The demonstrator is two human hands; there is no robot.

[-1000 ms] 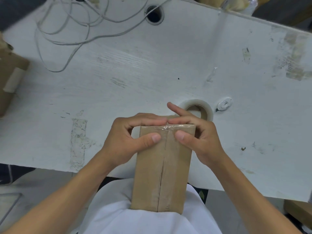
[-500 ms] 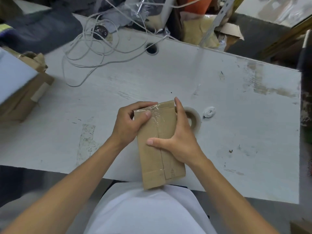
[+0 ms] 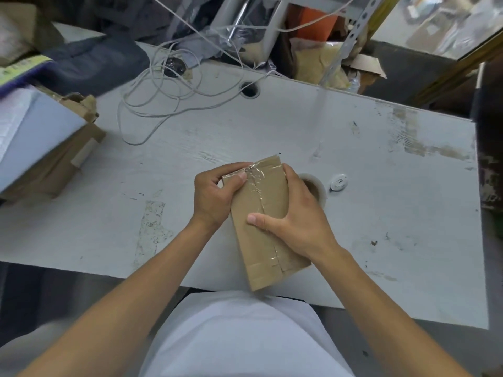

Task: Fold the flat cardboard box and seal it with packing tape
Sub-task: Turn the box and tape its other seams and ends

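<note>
Together, two hands, left and right, grip one taped cardboard box beside one tape roll.

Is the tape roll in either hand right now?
No. The tape roll sits on the table behind the right hand.

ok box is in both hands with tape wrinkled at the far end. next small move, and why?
Probably slide the left hand thumb along the clear tape to press it flat. The tape looks crinkled over the far end of the cardboard box, and the left thumb already rests on it. The right hand grips the box's side and steadies it, so it can stay put.
</note>
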